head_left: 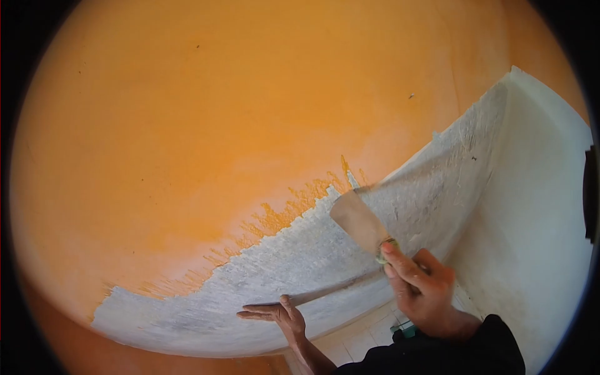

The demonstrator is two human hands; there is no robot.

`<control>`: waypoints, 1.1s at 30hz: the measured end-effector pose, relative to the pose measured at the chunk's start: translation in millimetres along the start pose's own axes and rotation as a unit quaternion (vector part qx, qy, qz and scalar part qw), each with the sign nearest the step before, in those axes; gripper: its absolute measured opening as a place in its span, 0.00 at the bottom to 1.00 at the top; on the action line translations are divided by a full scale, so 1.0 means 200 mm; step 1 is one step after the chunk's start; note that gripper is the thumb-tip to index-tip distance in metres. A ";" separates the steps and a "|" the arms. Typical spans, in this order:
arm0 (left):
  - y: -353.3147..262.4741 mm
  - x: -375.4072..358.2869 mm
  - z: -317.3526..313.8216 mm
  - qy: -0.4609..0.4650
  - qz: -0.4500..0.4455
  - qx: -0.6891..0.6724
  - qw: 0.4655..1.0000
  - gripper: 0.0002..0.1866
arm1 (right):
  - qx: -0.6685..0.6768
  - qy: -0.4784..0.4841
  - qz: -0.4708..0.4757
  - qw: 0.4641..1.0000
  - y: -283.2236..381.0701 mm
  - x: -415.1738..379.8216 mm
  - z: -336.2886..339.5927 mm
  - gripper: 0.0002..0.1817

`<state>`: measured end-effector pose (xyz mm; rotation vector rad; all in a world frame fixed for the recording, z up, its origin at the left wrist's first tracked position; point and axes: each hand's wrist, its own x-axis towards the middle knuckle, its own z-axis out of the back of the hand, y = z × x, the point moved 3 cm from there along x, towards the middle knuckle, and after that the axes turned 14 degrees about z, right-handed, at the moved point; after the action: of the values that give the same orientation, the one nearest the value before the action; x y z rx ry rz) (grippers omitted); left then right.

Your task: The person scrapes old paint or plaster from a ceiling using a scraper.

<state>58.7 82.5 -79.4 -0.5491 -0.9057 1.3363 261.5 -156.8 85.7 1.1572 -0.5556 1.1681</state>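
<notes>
My right hand [422,287] is closed round the handle of a wide scraper [360,220], right of centre. The scraper's flat blade points up and left, its edge at the border between the orange paint [187,125] and the bare grey-white wall [300,256]. Wrinkled, jagged orange paint runs along that border to the left of the blade. My left hand [284,315] is lower, near the bottom centre, with its fingers stretched out to the left against the grey wall and nothing in it.
A pale side wall [531,162] meets the grey wall at the right. Light floor tiles [356,340] show at the bottom, with a green object [406,329] partly behind my right arm. A dark object [589,194] stands at the far right edge.
</notes>
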 end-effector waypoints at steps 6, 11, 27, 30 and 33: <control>-0.02 0.00 0.01 -0.025 0.001 0.008 1.000 0.54 | 0.007 -0.001 0.003 1.000 -0.03 -0.02 -0.02 0.27; -0.06 -0.01 0.02 -0.041 0.002 0.006 0.999 0.54 | -0.004 0.004 0.008 1.000 -0.02 0.01 0.02 0.27; -0.02 0.00 0.01 0.003 0.010 0.013 1.000 0.54 | -0.027 -0.005 0.023 0.999 0.00 0.00 -0.01 0.28; -0.01 -0.01 0.01 0.036 0.016 0.000 0.999 0.54 | -0.028 0.003 0.018 0.999 0.01 0.02 0.01 0.28; -0.02 -0.01 0.00 0.036 0.010 -0.001 0.999 0.54 | -0.034 0.006 0.008 0.999 0.01 -0.02 -0.01 0.28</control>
<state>61.2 80.5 -76.4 -0.6060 -0.8458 1.3262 257.9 -156.8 83.1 1.0886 -0.5921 1.1612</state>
